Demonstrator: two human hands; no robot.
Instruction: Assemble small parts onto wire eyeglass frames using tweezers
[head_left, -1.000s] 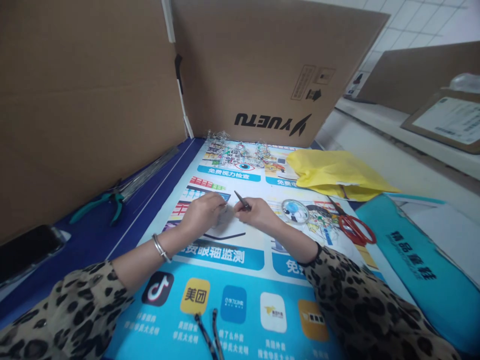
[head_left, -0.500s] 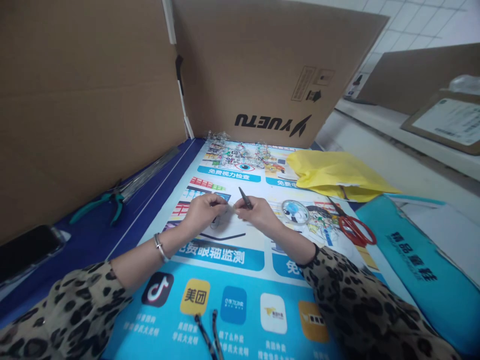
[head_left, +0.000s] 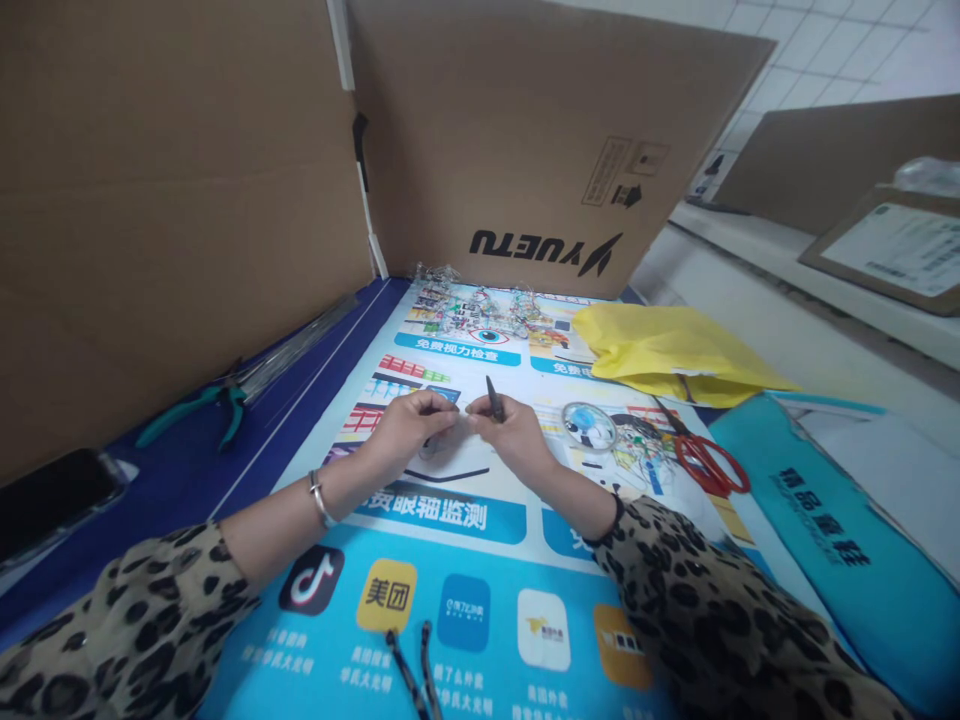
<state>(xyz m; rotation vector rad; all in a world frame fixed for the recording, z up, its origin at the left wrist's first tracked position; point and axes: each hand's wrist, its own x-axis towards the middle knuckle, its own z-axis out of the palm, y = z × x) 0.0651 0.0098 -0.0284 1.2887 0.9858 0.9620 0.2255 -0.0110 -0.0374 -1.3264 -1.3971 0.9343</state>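
My left hand is closed in a pinch, with a silver bracelet on its wrist. What sits between its fingertips is too small to make out, though a thin, wiry shape shows just below them. Facing it, my right hand has its thumb and fingers pressed together around a slim dark pointed tool, whose end sticks up above the knuckles. The fingertips of both hands are close to each other over the printed sheet. A clear round dish lies to the right of my right hand.
Red-handled scissors and tangled small pieces lie to the right. Farther back are more wiry pieces and a yellow bag. Teal-handled pliers and a phone lie left. Cardboard walls stand behind.
My right hand has shifted slightly, and the upright end of the dark tool has moved a little to the right. My left hand stays nearly in place, still pinching.
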